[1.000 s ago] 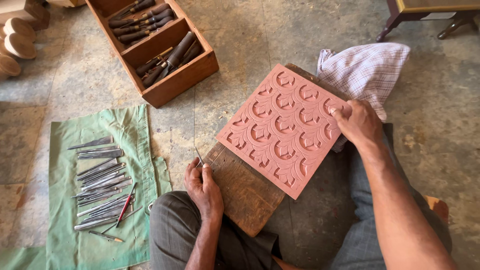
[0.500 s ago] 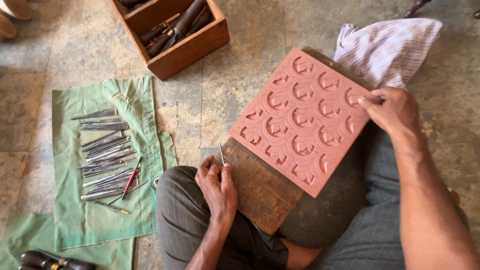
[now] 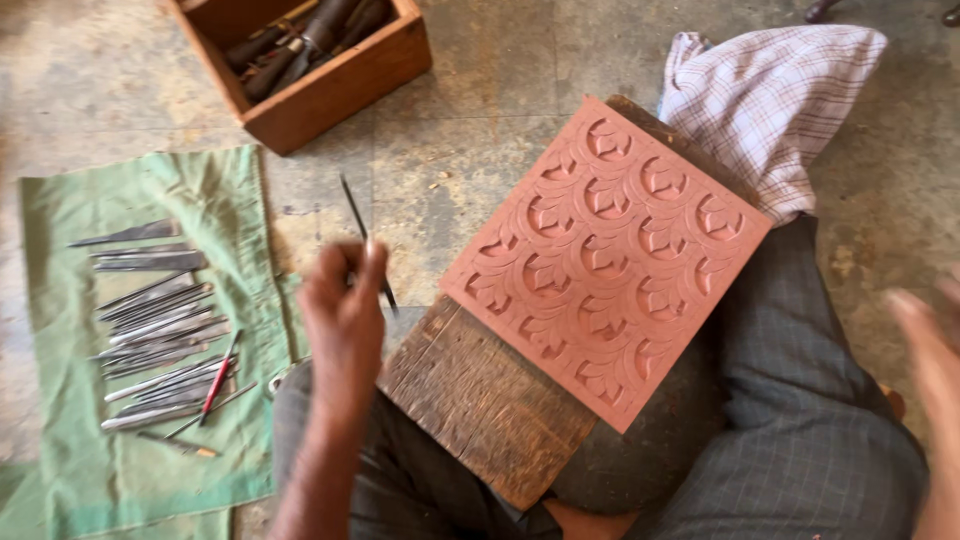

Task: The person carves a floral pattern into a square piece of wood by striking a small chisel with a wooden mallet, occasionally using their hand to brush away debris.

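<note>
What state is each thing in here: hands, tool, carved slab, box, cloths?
Left hand: closed around a thin metal tool.
Thin metal tool: held, tip pointing up and away.
Right hand: blurred, empty, off the slab.
Carved slab: lying tilted on the wooden board.
Wooden box: open, tools inside.
Green cloth: spread flat, tools laid on it.
Checked cloth: crumpled.

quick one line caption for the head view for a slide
Left hand lifts a thin carving tool beside a carved reddish slab on a wooden board; right hand blurred.

Floor (image 3: 480, 170) open; toolbox (image 3: 320, 90) blocks, seemingly.
</note>
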